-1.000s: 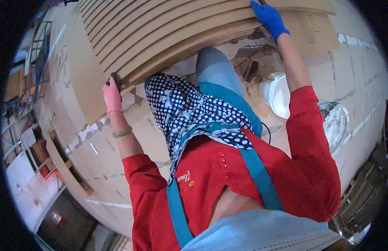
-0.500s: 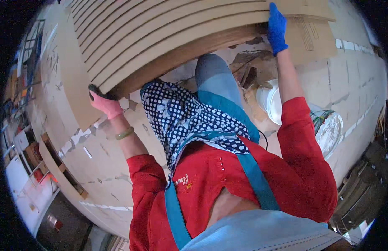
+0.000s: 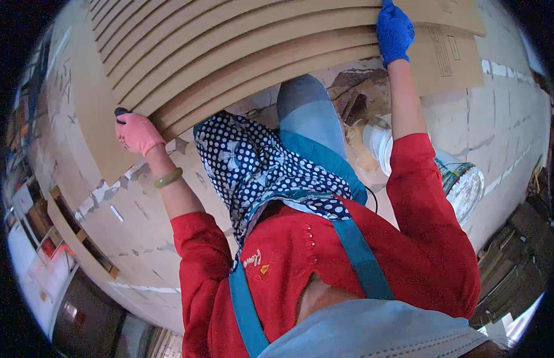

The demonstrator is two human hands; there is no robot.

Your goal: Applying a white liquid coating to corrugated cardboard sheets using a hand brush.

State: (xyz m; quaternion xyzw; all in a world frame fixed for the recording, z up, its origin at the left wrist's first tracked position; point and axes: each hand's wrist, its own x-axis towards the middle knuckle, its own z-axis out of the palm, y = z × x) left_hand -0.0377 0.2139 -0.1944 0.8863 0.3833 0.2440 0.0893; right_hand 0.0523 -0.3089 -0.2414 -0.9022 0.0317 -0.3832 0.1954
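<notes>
A fanned stack of flat brown cardboard sheets spans the top of the view, its long edges stepped toward my knees. My left hand, in a pink glove with dark fingertips, is closed on the near left corner of the sheets. At the right end, my right hand in a blue knitted glove grips the edge, thumb pointing away from me. Beneath the stack lie wider cardboard sheets, showing past it on the left and the right. Which individual sheets each hand pinches is hidden.
Right of my knees stands a white bucket, with a clear-walled container holding green strands beside it. Torn brown scraps lie on the cracked pale floor. Flat dark stacks stand at lower right, and a wooden frame at left.
The sheets' near edges have spread toward my knees, so more layers show where a dark gap was. My left hand has shifted slightly left and away from me; my right hand keeps its hold.
</notes>
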